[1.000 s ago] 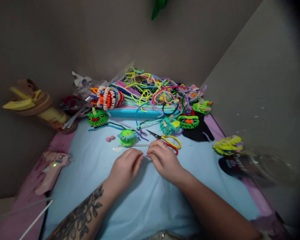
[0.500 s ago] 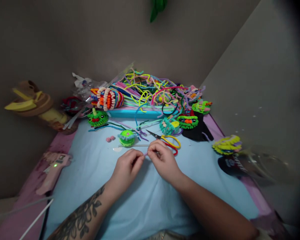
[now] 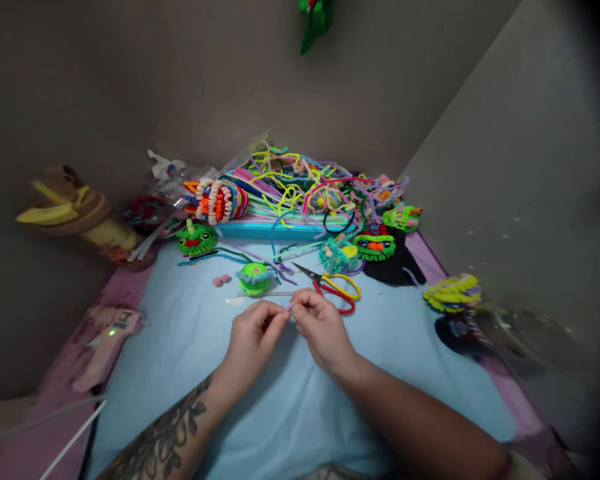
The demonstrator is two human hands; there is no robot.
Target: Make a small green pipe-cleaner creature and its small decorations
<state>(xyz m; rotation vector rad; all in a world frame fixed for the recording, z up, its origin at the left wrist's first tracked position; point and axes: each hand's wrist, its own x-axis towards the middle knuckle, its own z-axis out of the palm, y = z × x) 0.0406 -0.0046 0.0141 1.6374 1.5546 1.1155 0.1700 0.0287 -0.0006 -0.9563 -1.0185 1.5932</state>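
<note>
Between my fingertips is a short purple piece of pipe cleaner point(image 3: 289, 307), mostly hidden by the fingers. My left hand point(image 3: 257, 332) pinches it from the left, and my right hand point(image 3: 321, 327) pinches its other side, fingertips nearly touching. Just beyond my right hand lie scissors point(image 3: 337, 287) with one red and one yellow handle loop, blades apart. A round green pipe-cleaner figure point(image 3: 254, 279) with a blue frill sits past my left hand. Two small pink fuzzy balls point(image 3: 221, 281) rest to its left.
Pipe cleaners point(image 3: 290, 193) are heaped over a blue box point(image 3: 275, 231) at the back. A pink glue gun point(image 3: 111, 347) with a green light lies left. Several figures, including a teal one point(image 3: 339, 253), stand around. A glass jar point(image 3: 535, 337) is far right on the blue cloth's point(image 3: 420, 347) side.
My right hand's fingers have lowered slightly and closed in towards the left hand. More of the red scissor handle shows now. The view has shifted a little.
</note>
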